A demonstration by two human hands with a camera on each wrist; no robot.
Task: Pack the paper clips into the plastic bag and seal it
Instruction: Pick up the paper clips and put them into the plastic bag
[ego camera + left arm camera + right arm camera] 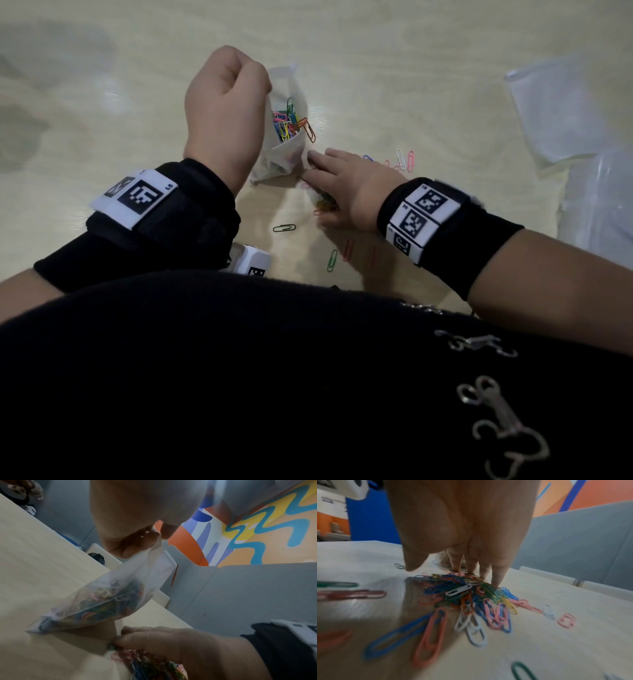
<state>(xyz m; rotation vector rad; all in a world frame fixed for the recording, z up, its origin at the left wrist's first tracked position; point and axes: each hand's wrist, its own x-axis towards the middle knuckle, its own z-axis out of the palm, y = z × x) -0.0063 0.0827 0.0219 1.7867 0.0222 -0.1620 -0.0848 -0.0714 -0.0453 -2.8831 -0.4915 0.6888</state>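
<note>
A small clear plastic bag (286, 137) stands on the table, partly filled with coloured paper clips (287, 121). My left hand (226, 102) pinches its top rim and holds the mouth up; the left wrist view shows the bag (120, 595) hanging from those fingers (145, 539). My right hand (342, 185) lies just right of the bag, palm down, fingers straight over a heap of loose clips (467, 593). Its fingertips (496, 580) touch the far side of the heap. More single clips (284, 228) lie scattered near the table's front.
Larger clear plastic bags (561, 113) lie at the right side of the table. A pale wooden table (394, 68) carries everything. Grey partition panels (582, 545) stand beyond its far edge. My dark clothing fills the lower part of the head view.
</note>
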